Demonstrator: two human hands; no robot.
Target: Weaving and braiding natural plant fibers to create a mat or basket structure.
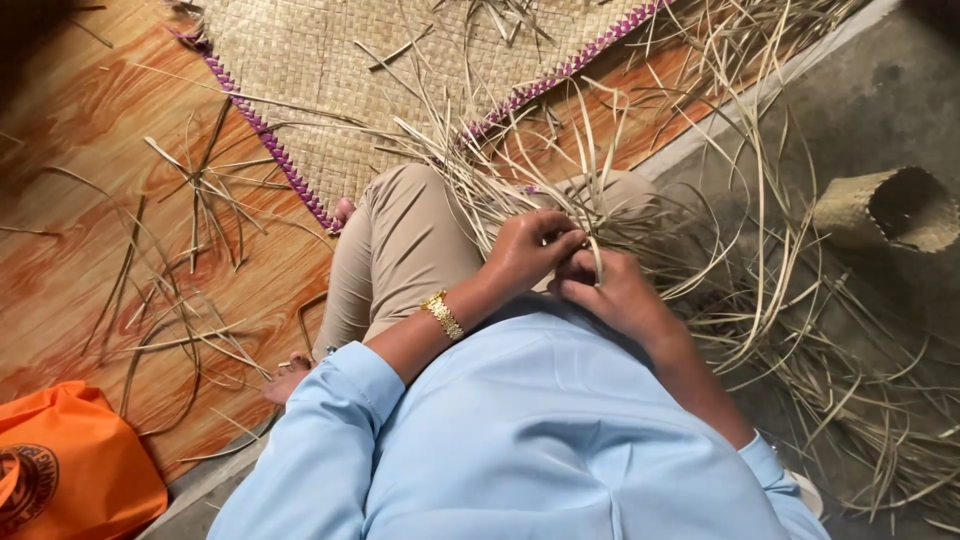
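Nearest me, my left hand (527, 250) and right hand (612, 292) meet over my lap, each pinched shut on the dry reed strips (590, 235). Just beyond the strips lies the woven mat (330, 60) with a purple edge. Right of the mat, well apart, rests a small woven basket (890, 208).

Mat (330, 60) ahead on floor (70, 230); basket (890, 208) right; bag (70, 470) near-left.
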